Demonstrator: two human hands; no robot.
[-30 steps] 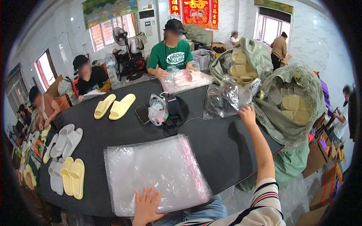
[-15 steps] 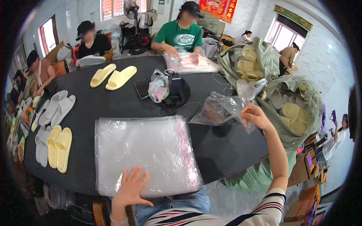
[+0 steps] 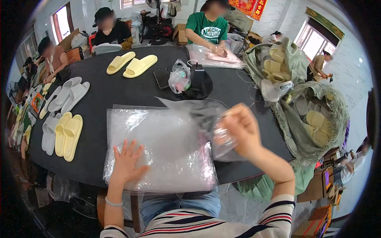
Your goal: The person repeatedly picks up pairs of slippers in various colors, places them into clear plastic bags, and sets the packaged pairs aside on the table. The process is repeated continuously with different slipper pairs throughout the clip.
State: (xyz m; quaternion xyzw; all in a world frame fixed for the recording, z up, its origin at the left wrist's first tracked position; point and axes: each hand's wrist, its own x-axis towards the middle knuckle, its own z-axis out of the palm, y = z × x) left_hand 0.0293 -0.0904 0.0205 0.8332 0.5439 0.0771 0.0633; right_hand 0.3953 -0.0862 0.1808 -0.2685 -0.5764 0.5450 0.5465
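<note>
A stack of large clear plastic bags (image 3: pixel 170 154) with a pinkish strip along its right edge lies on the black table in front of me. My left hand (image 3: pixel 127 166) rests flat on the stack's left part, fingers spread. Right of the stack, my right hand (image 3: pixel 243 129) is closed on a thin clear plastic bag (image 3: pixel 223 137) held above the table. Motion smears this bag, and its loose part trails left over the stack's upper right corner. Whether anything is inside it, I cannot tell.
Yellow slippers (image 3: pixel 139 66) and grey slippers (image 3: pixel 72 96) lie at the far side and left. A phone (image 3: pixel 161 78) and a small knotted bag (image 3: pixel 179 81) sit mid-table. Green sacks (image 3: pixel 338 133) of yellow slippers stand right. Across, a person in green (image 3: pixel 206 29) handles pink-tinted plastic bags.
My right hand has swung left and toward me, drawing the clear bag over the stack's corner. My left hand stays spread on the stack. The whole view has shifted slightly.
</note>
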